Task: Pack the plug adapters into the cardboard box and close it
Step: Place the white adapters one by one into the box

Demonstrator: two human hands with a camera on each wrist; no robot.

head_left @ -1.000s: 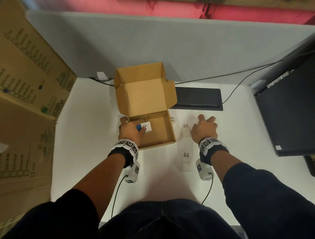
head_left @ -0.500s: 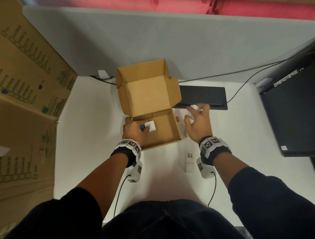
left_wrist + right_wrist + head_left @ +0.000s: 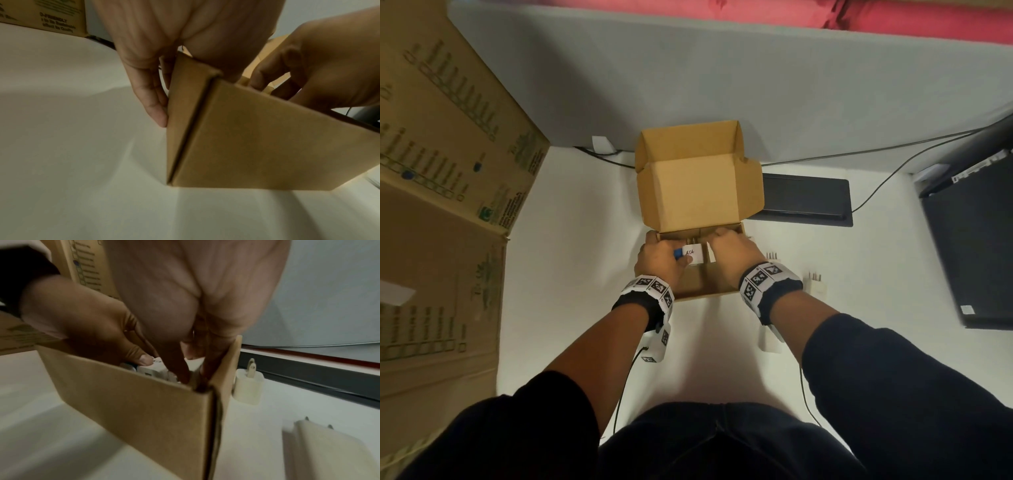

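Observation:
The open cardboard box (image 3: 705, 294) stands mid-table with its lid (image 3: 698, 192) raised. My left hand (image 3: 667, 253) grips its left wall (image 3: 185, 113), fingers (image 3: 158, 112) outside and thumb inside, resting on a white labelled plug adapter (image 3: 693, 255) in the box. My right hand (image 3: 722, 240) reaches into the box by the right wall and pinches another white adapter (image 3: 195, 371) between its fingers (image 3: 180, 369). Three more adapters lie on the table right of the box: one near the wall (image 3: 770, 257), one further right (image 3: 815, 286), and one (image 3: 768, 341) partly under my right wrist.
A large printed carton (image 3: 441, 205) stands along the left edge. A black panel (image 3: 804, 198) lies behind the box on the right, and a black computer case (image 3: 969, 240) with a cable fills the far right. A grey partition (image 3: 688, 75) closes the back.
My right hand picked an adapter up from the table right of the box and brought it left into the box. The left hand stayed on the box wall.

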